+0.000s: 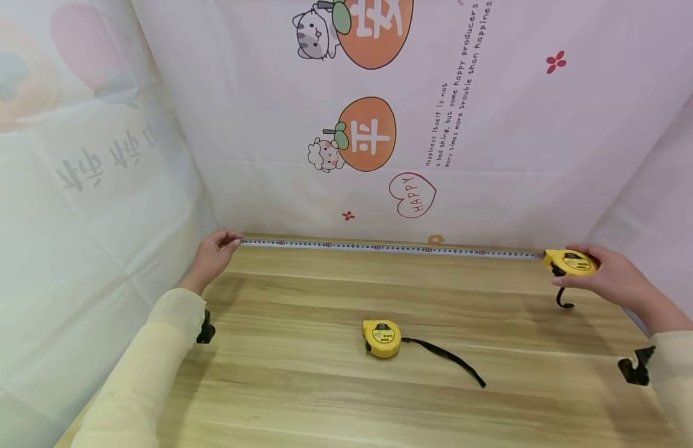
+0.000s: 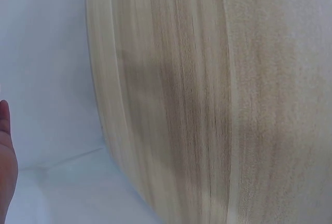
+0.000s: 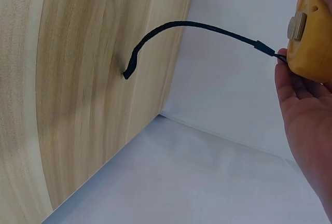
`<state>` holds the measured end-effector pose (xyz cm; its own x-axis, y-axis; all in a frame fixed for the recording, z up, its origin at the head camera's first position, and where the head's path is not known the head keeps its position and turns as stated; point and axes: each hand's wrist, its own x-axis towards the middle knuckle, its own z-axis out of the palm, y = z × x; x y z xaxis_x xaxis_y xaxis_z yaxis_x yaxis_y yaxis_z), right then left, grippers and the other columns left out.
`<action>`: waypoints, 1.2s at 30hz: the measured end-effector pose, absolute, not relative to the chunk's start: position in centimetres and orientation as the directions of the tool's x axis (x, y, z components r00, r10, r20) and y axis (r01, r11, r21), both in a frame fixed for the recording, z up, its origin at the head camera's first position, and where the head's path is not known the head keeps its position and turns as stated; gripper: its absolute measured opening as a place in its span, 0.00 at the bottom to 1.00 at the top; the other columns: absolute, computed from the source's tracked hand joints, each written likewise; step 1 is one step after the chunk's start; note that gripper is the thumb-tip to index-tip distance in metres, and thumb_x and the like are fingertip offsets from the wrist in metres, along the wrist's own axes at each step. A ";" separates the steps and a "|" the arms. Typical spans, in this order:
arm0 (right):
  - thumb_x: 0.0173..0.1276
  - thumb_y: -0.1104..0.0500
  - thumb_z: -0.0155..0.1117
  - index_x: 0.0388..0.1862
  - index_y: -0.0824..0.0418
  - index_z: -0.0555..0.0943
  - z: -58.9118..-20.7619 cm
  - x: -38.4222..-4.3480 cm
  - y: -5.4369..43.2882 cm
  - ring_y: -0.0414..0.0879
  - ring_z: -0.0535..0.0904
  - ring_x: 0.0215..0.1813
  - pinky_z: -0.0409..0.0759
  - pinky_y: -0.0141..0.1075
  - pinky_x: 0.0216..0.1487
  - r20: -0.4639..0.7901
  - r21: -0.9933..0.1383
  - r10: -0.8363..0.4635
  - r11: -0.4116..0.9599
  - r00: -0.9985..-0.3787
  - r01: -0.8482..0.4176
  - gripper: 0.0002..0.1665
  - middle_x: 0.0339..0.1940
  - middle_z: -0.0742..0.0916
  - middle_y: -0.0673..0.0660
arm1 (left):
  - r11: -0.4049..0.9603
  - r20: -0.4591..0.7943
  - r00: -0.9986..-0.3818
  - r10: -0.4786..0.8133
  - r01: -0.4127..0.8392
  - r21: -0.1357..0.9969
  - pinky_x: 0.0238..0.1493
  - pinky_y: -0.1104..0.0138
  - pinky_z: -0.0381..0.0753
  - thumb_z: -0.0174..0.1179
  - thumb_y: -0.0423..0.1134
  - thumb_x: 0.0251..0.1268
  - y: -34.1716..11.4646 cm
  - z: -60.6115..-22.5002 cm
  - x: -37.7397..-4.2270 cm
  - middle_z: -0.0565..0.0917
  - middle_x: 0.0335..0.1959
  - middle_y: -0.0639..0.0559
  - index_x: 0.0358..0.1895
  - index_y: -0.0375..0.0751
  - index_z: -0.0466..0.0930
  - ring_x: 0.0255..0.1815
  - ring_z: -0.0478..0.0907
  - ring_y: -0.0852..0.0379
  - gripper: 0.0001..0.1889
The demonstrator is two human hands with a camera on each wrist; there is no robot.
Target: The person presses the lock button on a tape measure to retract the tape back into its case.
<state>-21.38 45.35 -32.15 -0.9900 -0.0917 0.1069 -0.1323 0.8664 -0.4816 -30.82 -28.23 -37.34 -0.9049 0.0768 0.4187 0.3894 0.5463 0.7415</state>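
Along the back of the wooden table (image 1: 302,386) stretches a white tape measure blade (image 1: 352,247) with black and red numbers. Its left end is pinched between the thumb and fingers of my left hand (image 1: 214,255). At the right, my right hand (image 1: 615,277) grips the yellow tape measure case (image 1: 570,262), from which the blade runs out. A black wrist strap (image 3: 181,24) hangs from that case in the right wrist view. A second yellow tape measure (image 1: 382,338) lies on the table between my arms. The left wrist view catches only an edge of my left hand (image 2: 6,156).
The second tape measure's black strap (image 1: 447,354) trails right. A printed white cloth (image 1: 268,124) stands behind the table, with white cloth walls at the left (image 1: 72,249) and right (image 1: 671,218). Black clips or mounts (image 1: 206,328) show at both wrists.
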 end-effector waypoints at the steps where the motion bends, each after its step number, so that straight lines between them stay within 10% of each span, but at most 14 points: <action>1: 0.63 0.46 0.70 0.73 0.73 0.56 -32.1 -21.3 45.3 0.52 0.73 0.42 0.73 0.36 0.31 0.101 -0.489 -0.091 0.863 -0.991 -0.129 0.52 0.56 0.73 0.73 | 0.546 0.412 -0.908 0.076 0.383 0.745 0.49 0.64 0.72 0.51 0.35 0.75 -28.2 -37.3 -30.8 0.79 0.47 0.35 0.49 0.28 0.77 0.49 0.74 0.48 0.12; 36: 0.66 0.44 0.67 0.75 0.70 0.54 -31.8 -21.2 44.4 0.44 0.73 0.41 0.75 0.36 0.34 0.017 -0.600 -0.072 0.797 -0.997 -0.068 0.52 0.58 0.71 0.67 | 0.547 0.376 -0.923 0.080 0.356 0.758 0.52 0.61 0.72 0.50 0.34 0.76 -27.9 -37.7 -31.0 0.78 0.47 0.35 0.50 0.26 0.76 0.49 0.73 0.48 0.12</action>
